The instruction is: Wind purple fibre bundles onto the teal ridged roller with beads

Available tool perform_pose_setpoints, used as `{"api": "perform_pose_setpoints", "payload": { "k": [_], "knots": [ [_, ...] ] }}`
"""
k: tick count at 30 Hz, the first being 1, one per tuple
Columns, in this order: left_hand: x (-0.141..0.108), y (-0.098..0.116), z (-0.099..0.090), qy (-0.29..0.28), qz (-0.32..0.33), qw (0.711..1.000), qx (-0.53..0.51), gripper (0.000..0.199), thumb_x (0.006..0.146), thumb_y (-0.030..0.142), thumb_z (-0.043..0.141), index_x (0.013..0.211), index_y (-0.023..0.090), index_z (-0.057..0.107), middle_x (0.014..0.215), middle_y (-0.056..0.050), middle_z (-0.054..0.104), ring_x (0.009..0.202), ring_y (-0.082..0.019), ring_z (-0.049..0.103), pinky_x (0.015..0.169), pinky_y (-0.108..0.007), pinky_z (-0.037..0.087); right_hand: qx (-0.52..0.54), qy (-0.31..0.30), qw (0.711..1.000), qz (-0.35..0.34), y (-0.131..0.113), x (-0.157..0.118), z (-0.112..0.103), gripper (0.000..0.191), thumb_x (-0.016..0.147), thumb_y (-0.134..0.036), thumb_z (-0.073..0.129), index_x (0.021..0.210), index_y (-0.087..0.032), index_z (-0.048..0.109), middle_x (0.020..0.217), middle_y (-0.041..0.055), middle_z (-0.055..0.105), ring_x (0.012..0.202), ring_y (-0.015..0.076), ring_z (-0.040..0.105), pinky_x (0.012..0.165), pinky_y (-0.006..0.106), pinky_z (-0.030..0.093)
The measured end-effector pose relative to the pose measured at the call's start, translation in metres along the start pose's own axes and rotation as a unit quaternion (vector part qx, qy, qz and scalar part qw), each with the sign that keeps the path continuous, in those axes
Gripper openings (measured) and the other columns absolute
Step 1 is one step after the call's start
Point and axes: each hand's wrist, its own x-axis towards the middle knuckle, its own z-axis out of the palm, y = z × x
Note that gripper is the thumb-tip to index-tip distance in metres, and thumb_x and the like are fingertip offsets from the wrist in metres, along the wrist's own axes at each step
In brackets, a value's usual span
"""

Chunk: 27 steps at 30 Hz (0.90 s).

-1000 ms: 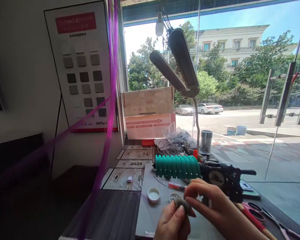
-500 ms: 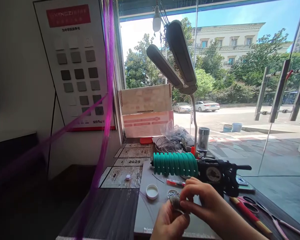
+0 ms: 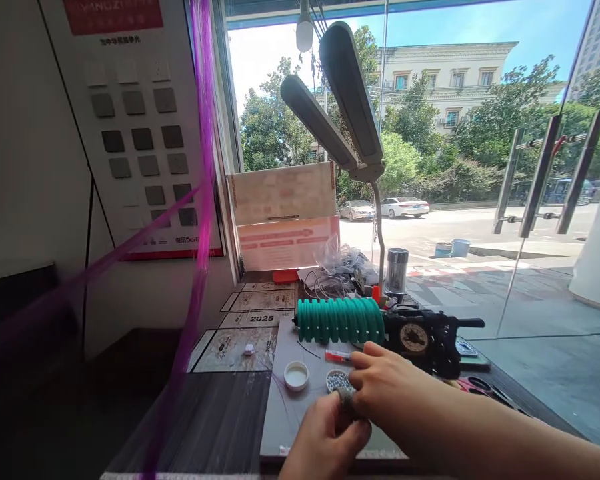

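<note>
A small dark grey piece (image 3: pixel 347 401) is gripped between the thumb and fingers of my left hand (image 3: pixel 325 433), at the front of the pale board (image 3: pixel 275 427). My right hand (image 3: pixel 387 387) lies just above and right of it, back upward, its fingers curled down over the piece's right side. What its fingertips hold is hidden. Right behind my left fingers is a small round dish of silvery beads (image 3: pixel 337 381). A red-and-white tube-like item (image 3: pixel 337 356) lies behind the dish, partly behind my right fingers. To the left is a round white lid or shallow dish (image 3: pixel 296 377).
A green ridged roller (image 3: pixel 340 320) with a black frame (image 3: pixel 433 340) spans the board's back. Scissors (image 3: pixel 485 387) lie to the right, partly behind my forearm. A two-headed lamp (image 3: pixel 367 170) stands behind. Purple strands (image 3: pixel 203 167) hang at the left.
My right hand has turned back upward, its fingers stretching further forward over the grey piece. My left hand still grips the piece. The whole view has shifted slightly left and up.
</note>
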Motion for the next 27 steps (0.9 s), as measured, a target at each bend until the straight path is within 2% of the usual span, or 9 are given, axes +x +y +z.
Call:
{"api": "perform_pose_setpoints", "payload": {
  "k": [3,5,6,7,9,12,18,22,27],
  "knots": [
    [0.001,0.002,0.002,-0.010,0.013,1.000,-0.014,0.024,0.071,0.035,0.059,0.071,0.012,0.056,0.066,0.000,0.048,0.069,-0.012,0.042,0.067,-0.024,0.036,-0.020,-0.033,0.999,0.007,0.001,-0.001,-0.010,0.015,0.057,-0.011,0.069,0.070,-0.015,0.064,0.086,0.0083,0.066,0.087,0.0235,0.056,0.090,0.039,0.031],
    [0.004,0.001,0.005,0.010,0.014,0.999,-0.033,0.024,0.071,0.035,0.059,0.074,0.012,0.056,0.070,-0.002,0.051,0.073,-0.013,0.043,0.070,-0.024,0.036,0.001,-0.021,0.999,0.025,0.011,-0.003,-0.025,0.006,0.063,-0.013,0.066,0.067,-0.016,0.064,0.081,0.0064,0.066,0.083,0.0218,0.057,0.083,0.036,0.035],
    [0.008,0.001,0.008,0.035,0.015,0.998,-0.042,0.024,0.071,0.035,0.060,0.075,0.012,0.056,0.071,-0.002,0.052,0.073,-0.013,0.044,0.069,-0.024,0.036,0.029,0.005,0.999,0.037,0.020,-0.005,-0.033,0.002,0.068,-0.016,0.064,0.066,-0.017,0.064,0.077,0.0049,0.065,0.079,0.0199,0.057,0.078,0.034,0.036],
    [0.012,0.000,0.012,0.068,0.020,0.996,-0.054,0.025,0.071,0.036,0.060,0.077,0.012,0.057,0.072,-0.002,0.054,0.072,-0.013,0.044,0.069,-0.024,0.036,0.064,0.047,0.995,0.052,0.030,-0.005,-0.039,0.008,0.073,-0.019,0.059,0.066,-0.018,0.064,0.074,0.0034,0.064,0.075,0.0177,0.056,0.073,0.032,0.037],
    [0.025,0.001,0.020,0.155,0.039,0.984,-0.077,0.026,0.072,0.037,0.059,0.079,0.012,0.057,0.074,-0.002,0.056,0.071,-0.012,0.046,0.068,-0.023,0.036,0.131,0.156,0.974,0.100,0.052,-0.005,-0.046,0.015,0.080,-0.022,0.052,0.070,-0.019,0.063,0.071,0.0016,0.062,0.068,0.0142,0.054,0.065,0.028,0.038],
    [0.049,0.001,0.033,0.257,0.074,0.957,-0.115,0.028,0.073,0.039,0.058,0.080,0.012,0.058,0.077,-0.004,0.060,0.073,-0.013,0.050,0.071,-0.023,0.039,0.170,0.265,0.935,0.166,0.075,0.002,-0.039,0.011,0.079,-0.018,0.052,0.074,-0.017,0.061,0.071,0.0016,0.059,0.068,0.0142,0.051,0.064,0.027,0.037],
    [0.073,-0.004,0.045,0.350,0.105,0.921,-0.137,0.034,0.068,0.044,0.062,0.078,0.012,0.061,0.077,-0.007,0.064,0.073,-0.015,0.056,0.069,-0.024,0.042,0.192,0.306,0.920,0.152,0.076,0.011,-0.010,0.007,0.076,-0.013,0.054,0.071,-0.016,0.058,0.069,0.0012,0.052,0.071,0.0156,0.046,0.066,0.029,0.035],
    [0.074,-0.007,0.050,0.399,0.116,0.901,-0.126,0.029,0.068,0.042,0.063,0.071,0.013,0.059,0.070,-0.006,0.064,0.074,-0.017,0.058,0.069,-0.025,0.043,0.209,0.315,0.915,0.138,0.076,0.010,-0.007,0.007,0.075,-0.010,0.054,0.071,-0.016,0.056,0.070,0.0002,0.050,0.072,0.0153,0.044,0.066,0.028,0.034],
    [0.076,-0.009,0.051,0.424,0.114,0.897,-0.047,0.025,0.073,0.038,0.055,0.074,0.013,0.058,0.071,-0.008,0.064,0.071,-0.018,0.058,0.067,-0.027,0.042,0.221,0.297,0.919,0.138,0.080,0.009,-0.008,0.007,0.075,-0.010,0.054,0.076,-0.017,0.055,0.074,0.0008,0.049,0.074,0.0158,0.043,0.068,0.029,0.035]
  ]
}}
